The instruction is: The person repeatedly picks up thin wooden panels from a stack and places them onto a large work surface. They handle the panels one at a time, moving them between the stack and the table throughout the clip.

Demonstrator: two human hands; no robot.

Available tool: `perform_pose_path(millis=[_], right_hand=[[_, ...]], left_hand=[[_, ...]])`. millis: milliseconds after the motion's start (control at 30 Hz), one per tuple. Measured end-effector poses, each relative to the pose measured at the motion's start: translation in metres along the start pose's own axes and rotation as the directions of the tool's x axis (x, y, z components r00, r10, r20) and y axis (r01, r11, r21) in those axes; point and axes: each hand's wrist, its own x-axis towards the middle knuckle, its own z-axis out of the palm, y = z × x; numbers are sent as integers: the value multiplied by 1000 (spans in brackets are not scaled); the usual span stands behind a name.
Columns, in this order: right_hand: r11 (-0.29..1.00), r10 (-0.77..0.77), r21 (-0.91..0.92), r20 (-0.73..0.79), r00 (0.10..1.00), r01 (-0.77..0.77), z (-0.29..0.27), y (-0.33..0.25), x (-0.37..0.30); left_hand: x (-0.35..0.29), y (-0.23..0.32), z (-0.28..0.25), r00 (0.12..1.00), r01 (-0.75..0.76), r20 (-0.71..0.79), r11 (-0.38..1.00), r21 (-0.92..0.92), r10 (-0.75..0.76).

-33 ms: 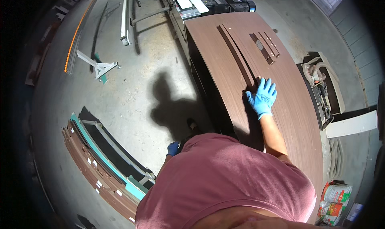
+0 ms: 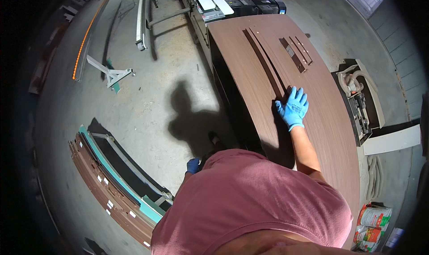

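Observation:
My right hand (image 2: pixel 295 106), in a light blue glove, lies palm down with its fingers stretched out. It rests on a large brown wood-grain panel (image 2: pixel 326 134), at the near end of a long narrow brown strip (image 2: pixel 267 67). Farther up the panel lie shorter dark strips, among them a wider piece (image 2: pixel 292 55) and a thin strip (image 2: pixel 304 49). Beside my hip hangs my left hand (image 2: pixel 193 165) in a darker-looking blue glove. Its fingers are mostly hidden, so whether it holds anything cannot be told.
On the left, long brown profiles (image 2: pixel 105 190) with white labels lie along a teal-edged rack (image 2: pixel 96 150). A machine with a black motor (image 2: pixel 268 6) stands beyond the panel. At right are a machine part with a hose (image 2: pixel 357 94) and printed bags (image 2: pixel 371 226). A metal stand (image 2: pixel 111 73) is at upper left.

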Motion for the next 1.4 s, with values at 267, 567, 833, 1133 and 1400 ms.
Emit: perform_pose_path(millis=[267,567,833,1133,1400], right_hand=[[984,137,86,177,975,-154,12,3,26],[992,106,57,65,992,-110,20,10,18],[994,93,50,45,995,-95,20,13,15],[996,63,64,-6,998,-62,21,6,15],[997,71,41,39,997,-72,25,7,17]], left_hand=[[13,-19,-6,999,-1,-49,994,113,6],[8,-10,5,1000,11,-25,1000,6,-11],[7,-3,12,999,-49,30,980,195,44],[13,-16,-7,926,-352,110,719,600,361],[13,-12,-12,914,-370,161,603,707,372]])
